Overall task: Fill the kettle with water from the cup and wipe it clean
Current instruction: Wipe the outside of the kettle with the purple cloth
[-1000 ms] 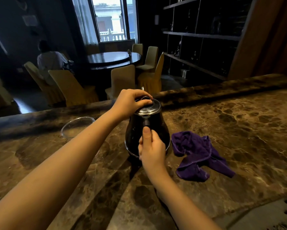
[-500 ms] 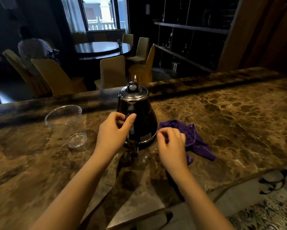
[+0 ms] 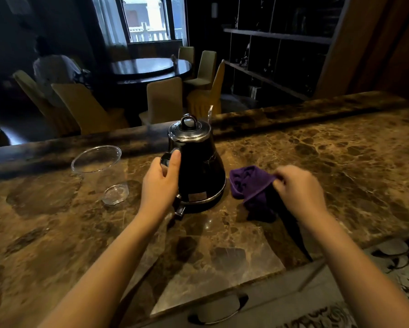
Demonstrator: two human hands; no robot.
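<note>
A black kettle (image 3: pixel 198 166) with a shiny metal lid stands upright in the middle of the marble counter (image 3: pixel 329 162), lid on. My left hand (image 3: pixel 159 183) wraps the kettle's handle on its left side, thumb pointing up. To the kettle's right, my right hand (image 3: pixel 298 185) pinches an edge of the purple cloth (image 3: pixel 250 185) and lifts it slightly off the counter. A clear plastic cup (image 3: pixel 101 171) stands to the left of the kettle; it looks empty.
The counter has a raised ledge (image 3: pixel 293 114) along its far side. Beyond it are chairs (image 3: pixel 164 98), a round table (image 3: pixel 149 67), and a person (image 3: pixel 54 72) seated at the far left. A drawer handle (image 3: pixel 217 311) shows below the counter's near edge.
My left hand left the lid and took the kettle's handle. My right hand let go of the handle, moved right and picked up the edge of the purple cloth.
</note>
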